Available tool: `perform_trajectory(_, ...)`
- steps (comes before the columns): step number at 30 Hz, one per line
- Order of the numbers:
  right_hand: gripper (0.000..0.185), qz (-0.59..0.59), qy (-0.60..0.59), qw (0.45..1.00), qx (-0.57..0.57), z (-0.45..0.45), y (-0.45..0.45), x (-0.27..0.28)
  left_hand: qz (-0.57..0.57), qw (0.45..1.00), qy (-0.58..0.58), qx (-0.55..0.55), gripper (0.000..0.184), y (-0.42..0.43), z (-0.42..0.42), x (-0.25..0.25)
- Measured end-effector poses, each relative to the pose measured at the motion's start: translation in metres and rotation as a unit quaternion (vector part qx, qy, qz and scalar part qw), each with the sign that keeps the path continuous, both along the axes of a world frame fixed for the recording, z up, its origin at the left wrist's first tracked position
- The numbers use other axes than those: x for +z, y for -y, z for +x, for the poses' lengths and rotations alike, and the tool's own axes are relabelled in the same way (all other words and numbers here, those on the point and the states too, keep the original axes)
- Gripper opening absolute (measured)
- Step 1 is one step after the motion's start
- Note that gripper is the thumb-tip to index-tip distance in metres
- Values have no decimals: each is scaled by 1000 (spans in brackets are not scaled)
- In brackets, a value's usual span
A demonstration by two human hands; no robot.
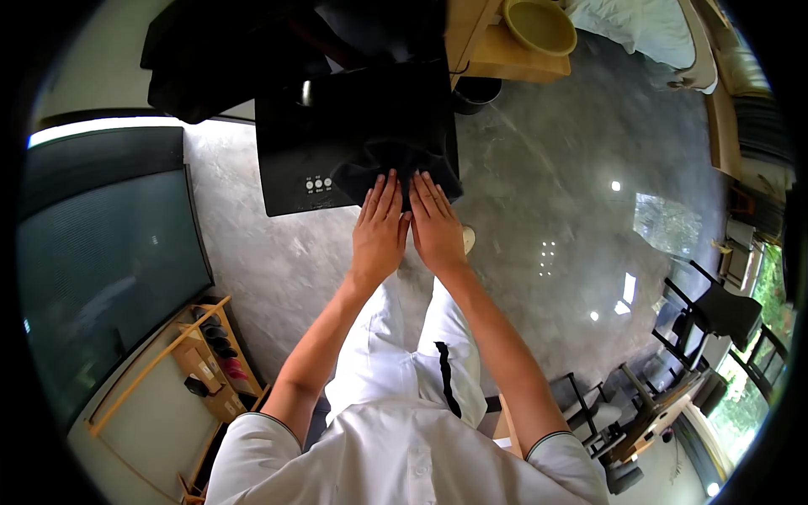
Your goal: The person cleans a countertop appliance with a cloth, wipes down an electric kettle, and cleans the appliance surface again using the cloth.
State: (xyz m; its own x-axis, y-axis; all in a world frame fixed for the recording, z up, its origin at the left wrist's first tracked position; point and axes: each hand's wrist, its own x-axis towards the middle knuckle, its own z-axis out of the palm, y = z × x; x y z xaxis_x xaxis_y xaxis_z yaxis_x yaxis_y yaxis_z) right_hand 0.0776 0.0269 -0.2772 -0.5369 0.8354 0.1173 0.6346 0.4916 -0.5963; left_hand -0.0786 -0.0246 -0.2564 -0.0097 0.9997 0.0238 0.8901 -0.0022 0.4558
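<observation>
Both of my hands lie side by side on a crumpled dark cloth (396, 158). It rests on the front right part of a glossy black panel (290, 147). My left hand (379, 225) is flat, its fingers stretched forward onto the cloth's near edge. Beside it, my right hand (433, 220) lies flat too, fingers extended over the cloth, the two thumbs close together. Left of the cloth, a small cluster of round white buttons (318, 183) sits near the panel's front edge. The cloth's underside is hidden.
A black bin (476, 94) stands right of the panel, below a wooden shelf holding a yellow bowl (539, 27). A large dark screen (109, 269) is at the left. A wooden rack (220, 353) stands lower left, and black chairs (715, 311) at the right. Grey floor (547, 194) surrounds me.
</observation>
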Motion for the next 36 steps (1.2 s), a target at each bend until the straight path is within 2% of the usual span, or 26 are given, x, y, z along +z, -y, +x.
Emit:
perform_trajectory(5,53,11,-31,999,-36,25,-49,-3,24,999,31,36,53,-59,43,-9)
perform_trajectory(10,54,39,-39,998,8,30,-124,-11,53,995,29,85,49,-122,56,-8)
perform_trajectory(11,54,41,-43,998,9,28,-133,-12,-12,993,61,101,56,-130,56,-4)
perform_trajectory(19,55,59,-32,998,17,6,-194,-21,-23,990,3,139,59,-187,50,-5)
perform_trajectory(23,55,59,-39,997,29,-3,-226,-22,-54,984,28,167,61,-217,45,-5)
perform_trajectory(26,55,45,-51,997,39,-4,-243,-22,-34,985,-5,169,63,-227,45,-15)
perform_trajectory(31,58,-51,-153,984,80,12,-268,-19,93,975,3,203,58,-230,66,-28)
perform_trajectory(36,50,-121,-162,978,48,3,-277,-5,66,960,35,272,50,-232,73,-23)
